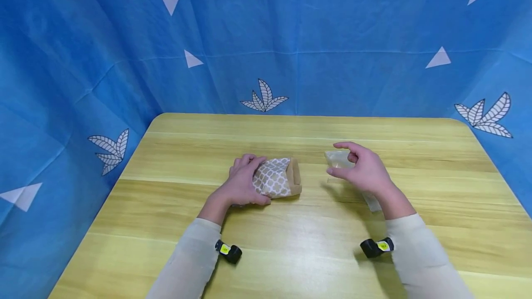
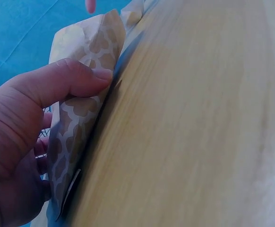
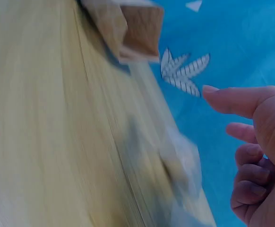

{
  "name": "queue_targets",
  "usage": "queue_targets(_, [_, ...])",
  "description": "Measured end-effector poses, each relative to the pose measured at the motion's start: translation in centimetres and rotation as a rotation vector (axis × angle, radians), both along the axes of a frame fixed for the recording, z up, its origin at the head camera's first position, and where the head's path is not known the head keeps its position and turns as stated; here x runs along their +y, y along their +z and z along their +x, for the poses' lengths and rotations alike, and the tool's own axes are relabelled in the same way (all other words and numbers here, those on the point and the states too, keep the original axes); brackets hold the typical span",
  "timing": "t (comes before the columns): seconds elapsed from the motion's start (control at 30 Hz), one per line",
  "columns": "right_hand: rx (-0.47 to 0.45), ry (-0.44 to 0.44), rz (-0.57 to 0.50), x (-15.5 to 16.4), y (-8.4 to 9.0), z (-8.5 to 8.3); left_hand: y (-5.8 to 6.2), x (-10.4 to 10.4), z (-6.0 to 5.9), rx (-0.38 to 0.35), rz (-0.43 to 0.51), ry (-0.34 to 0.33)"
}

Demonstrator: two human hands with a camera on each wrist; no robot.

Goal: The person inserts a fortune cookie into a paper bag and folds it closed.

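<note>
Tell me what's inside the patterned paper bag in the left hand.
At its open mouth, the paper bag shows only plain brown inner paper. Deeper in, where the left hand grips, the walls hide everything, so any contents cannot be seen.

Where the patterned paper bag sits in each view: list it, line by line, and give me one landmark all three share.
Head: just below centre, the patterned paper bag lies under the left hand, its open end toward the right.
Left wrist: left of centre, stretching from near the top down toward the bottom, gripped by that hand.
Right wrist: at the top edge, around the middle, partly cut off, open end showing.
Shared landmark: the wooden table.
</note>
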State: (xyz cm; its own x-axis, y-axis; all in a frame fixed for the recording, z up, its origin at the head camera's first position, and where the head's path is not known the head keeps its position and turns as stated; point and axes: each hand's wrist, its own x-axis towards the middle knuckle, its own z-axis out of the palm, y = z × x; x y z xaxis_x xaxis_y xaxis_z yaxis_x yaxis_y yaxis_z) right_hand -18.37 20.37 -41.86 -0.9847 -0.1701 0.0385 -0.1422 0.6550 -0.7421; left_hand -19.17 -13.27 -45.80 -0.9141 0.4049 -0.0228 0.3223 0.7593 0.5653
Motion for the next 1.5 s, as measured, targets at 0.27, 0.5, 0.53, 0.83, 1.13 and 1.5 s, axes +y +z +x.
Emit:
queue_targets(0.27, [-0.089, 0.032, 0.069, 2.9, -0.7, -1.3, 0.0, 0.0, 0.0, -0.007, -0.007, -0.002])
queue_targets(0.5, [-0.154, 0.075, 0.132, 3.6, -0.8, -1.9, -0.1, 0.1, 0.0, -0.014, -0.019, 0.002])
queue_targets(0.53, [-0.163, 0.079, 0.134, 3.6, -0.9, -2.0, -0.1, 0.1, 0.0, -0.013, -0.019, 0.001])
queue_targets(0.83, [-0.159, 0.105, 0.159, 3.6, -1.5, -2.4, -0.2, 0.1, 0.2, -0.003, -0.029, 0.004])
queue_targets(1.13, [-0.125, 0.127, 0.149, 2.5, -1.9, -2.4, 0.0, 0.1, 0.2, -0.002, -0.022, 0.0])
queue_targets(1.5, [-0.151, 0.133, 0.123, 2.2, -1.5, -2.7, -0.1, -0.1, 0.2, -0.002, -0.024, -0.001])
